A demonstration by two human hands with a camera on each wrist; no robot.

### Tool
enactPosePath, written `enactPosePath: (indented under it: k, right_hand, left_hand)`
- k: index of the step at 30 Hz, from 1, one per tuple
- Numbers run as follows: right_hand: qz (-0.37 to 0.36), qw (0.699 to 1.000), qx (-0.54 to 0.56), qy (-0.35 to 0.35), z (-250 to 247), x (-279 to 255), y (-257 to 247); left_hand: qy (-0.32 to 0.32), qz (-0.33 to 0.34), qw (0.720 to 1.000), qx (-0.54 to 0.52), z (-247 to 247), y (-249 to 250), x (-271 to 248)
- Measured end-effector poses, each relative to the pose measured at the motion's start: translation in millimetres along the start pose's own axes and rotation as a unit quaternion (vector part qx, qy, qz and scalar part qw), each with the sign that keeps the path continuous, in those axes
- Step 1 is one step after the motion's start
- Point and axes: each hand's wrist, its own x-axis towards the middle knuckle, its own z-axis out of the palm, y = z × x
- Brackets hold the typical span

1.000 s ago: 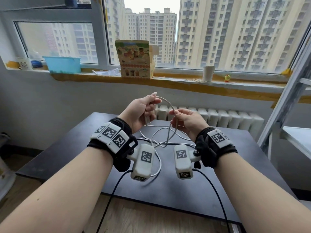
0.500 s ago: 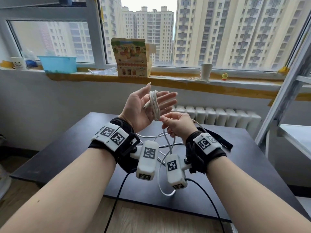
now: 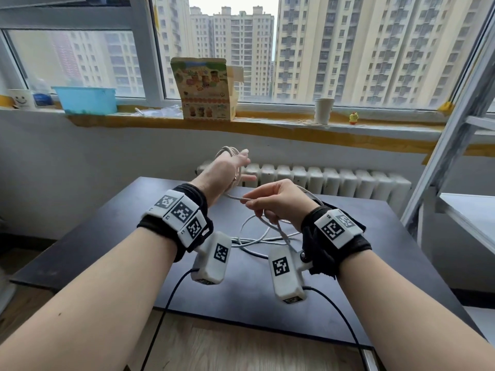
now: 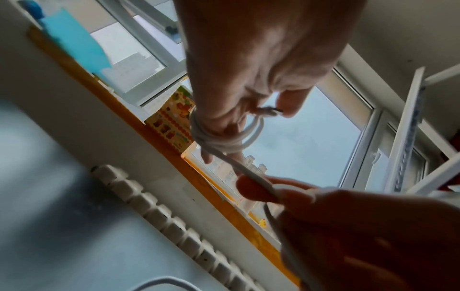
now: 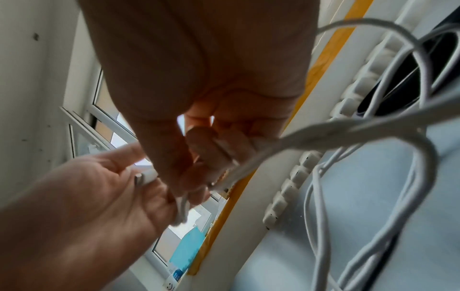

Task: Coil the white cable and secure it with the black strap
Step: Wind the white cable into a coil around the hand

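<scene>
My left hand (image 3: 232,167) is raised over the far edge of the table, fingers stretched out. Several turns of the white cable (image 4: 219,139) are wound around those fingers. My thumb (image 4: 290,102) pins the cable's end against the hand. My right hand (image 3: 273,202), just nearer and lower, pinches the running cable (image 3: 242,199) between thumb and fingertips. The slack lies in loose loops (image 3: 257,236) on the table below both wrists. The black strap shows only as a dark strip (image 3: 319,202) behind my right wrist.
The black table (image 3: 241,303) stands before a white radiator (image 3: 334,180). On the windowsill are a printed carton (image 3: 205,89), a blue tub (image 3: 85,99), a paper cup (image 3: 323,110) and a mug (image 3: 21,99). A metal frame (image 3: 455,124) leans at the right.
My left hand has turned from palm up to back up and reached forward. My right hand has carried the cable down and under it, laying on another turn.
</scene>
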Motion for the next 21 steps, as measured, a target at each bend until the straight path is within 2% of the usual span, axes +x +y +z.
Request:
enactPosePath:
  k: [3, 8, 13, 17, 21]
  right_hand:
    - [-0.002, 0.999, 0.041, 0.022, -6, 1, -1]
    - [0.015, 0.995, 0.076, 0.055, -11, 2, -3]
    - [0.019, 0.99, 0.105, 0.091, -15, 1, -6]
    - [0.006, 0.993, 0.075, 0.09, -13, 0, -6]
    - [-0.004, 0.99, 0.098, 0.103, -16, 3, -6]
  left_hand:
    - [-0.012, -0.001, 0.992, 0.128, 0, -3, -2]
    - [-0.037, 0.019, 0.967, 0.25, 2, -1, -3]
    - [-0.077, 0.034, 0.955, 0.283, 2, 5, -9]
    - [-0.097, 0.027, 0.929, 0.355, 1, 2, -9]
    - [-0.099, 0.022, 0.935, 0.339, 4, -5, -7]
